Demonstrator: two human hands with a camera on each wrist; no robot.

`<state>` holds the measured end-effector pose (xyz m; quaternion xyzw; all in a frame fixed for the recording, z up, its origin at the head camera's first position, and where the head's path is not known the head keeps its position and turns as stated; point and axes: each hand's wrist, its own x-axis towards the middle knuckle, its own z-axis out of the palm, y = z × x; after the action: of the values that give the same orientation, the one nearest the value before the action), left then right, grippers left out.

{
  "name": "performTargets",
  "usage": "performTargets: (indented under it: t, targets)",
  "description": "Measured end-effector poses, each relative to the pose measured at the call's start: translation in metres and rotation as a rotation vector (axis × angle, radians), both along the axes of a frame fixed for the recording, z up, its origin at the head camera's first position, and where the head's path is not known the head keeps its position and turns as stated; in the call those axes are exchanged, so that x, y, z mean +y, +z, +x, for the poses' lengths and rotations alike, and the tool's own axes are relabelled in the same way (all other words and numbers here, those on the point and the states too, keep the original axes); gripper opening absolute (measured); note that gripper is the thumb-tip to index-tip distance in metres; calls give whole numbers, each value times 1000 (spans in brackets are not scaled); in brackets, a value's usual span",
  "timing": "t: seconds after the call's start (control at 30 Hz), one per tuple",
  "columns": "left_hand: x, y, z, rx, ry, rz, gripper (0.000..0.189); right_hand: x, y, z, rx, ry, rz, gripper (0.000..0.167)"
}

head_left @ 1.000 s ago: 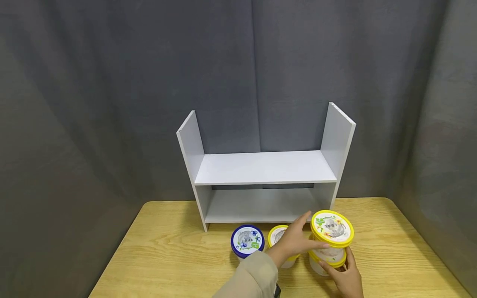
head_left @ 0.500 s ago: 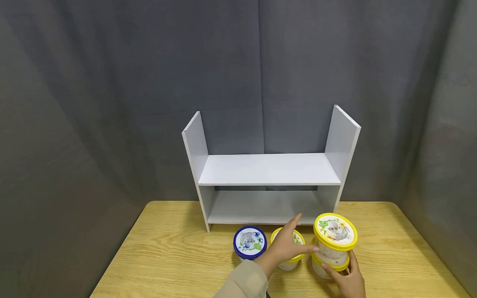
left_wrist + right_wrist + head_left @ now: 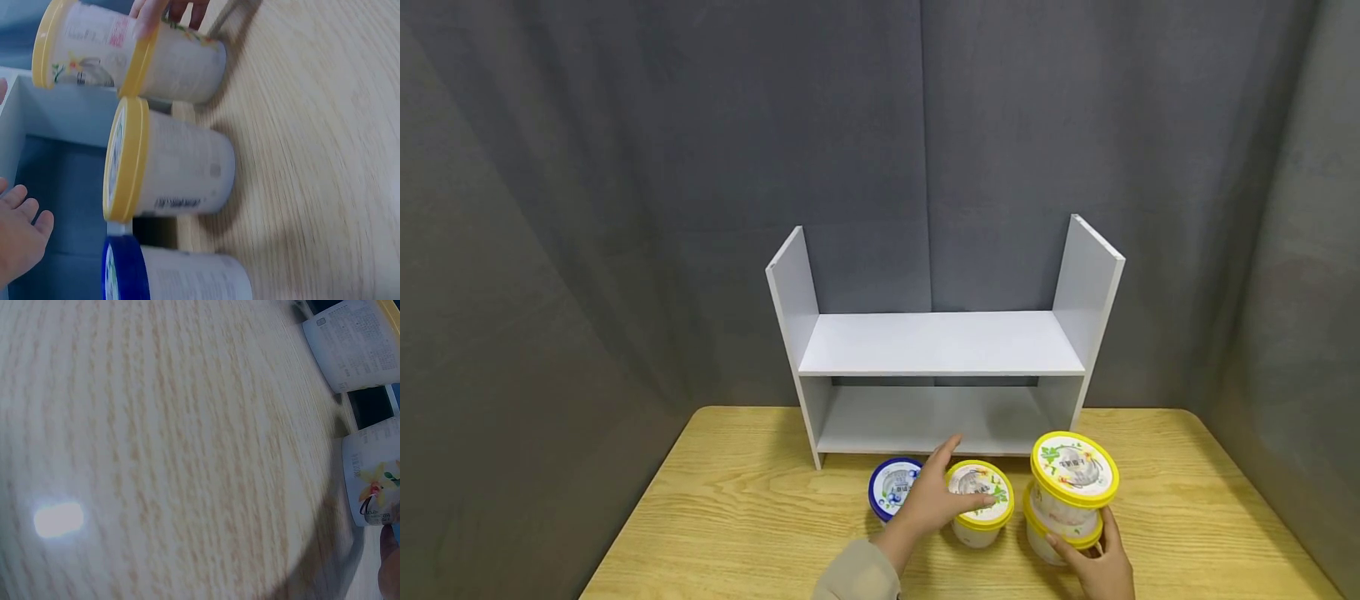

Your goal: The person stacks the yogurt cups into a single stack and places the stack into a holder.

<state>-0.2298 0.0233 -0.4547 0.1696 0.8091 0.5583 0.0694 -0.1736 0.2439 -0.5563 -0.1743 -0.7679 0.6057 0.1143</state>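
Note:
Two yellow-lidded tubs stand stacked at the right, the upper tub (image 3: 1075,471) on the lower tub (image 3: 1043,546). My right hand (image 3: 1099,568) grips the lower tub near its lid, thumb in front and fingers round the far side. Left of the stack stands a single yellow-lidded tub (image 3: 976,533). Beside it is a blue-lidded tub (image 3: 891,483), partly hidden by my left hand (image 3: 928,502). That hand hovers over the gap between these two tubs, fingers spread and holding nothing. The left wrist view shows its fingers apart from the single yellow-lidded tub (image 3: 181,165).
Behind the tubs stands a white two-level shelf (image 3: 940,343) with upright side panels. It rests on a wood-grain table (image 3: 730,500). Grey curtains (image 3: 865,150) hang at the back and both sides.
My left hand has drawn away leftward from the stacked tubs, past the single yellow-lidded tub, uncovering its lid. My right hand stays on the lower tub. The view has shifted slightly.

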Motion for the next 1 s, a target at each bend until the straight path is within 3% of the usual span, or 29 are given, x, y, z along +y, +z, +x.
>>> performTargets:
  t: [0.2, 0.43, 0.67, 1.0]
  targets:
    - [-19, -3, -1, -18, 37, 3, 84, -1, 6, 1, -18, -4, -8, 104]
    - [-39, -9, -2, 11, 116, -18, 85, -2, 11, 2, -11, 18, -36, 101]
    - [-56, -16, -2, 16, 176, -5, 86, -1, 7, 3, -11, 9, 26, 101]
    - [-72, -24, 1, 35, 233, -13, 85, 0, 1, 2, 21, 6, 29, 98]
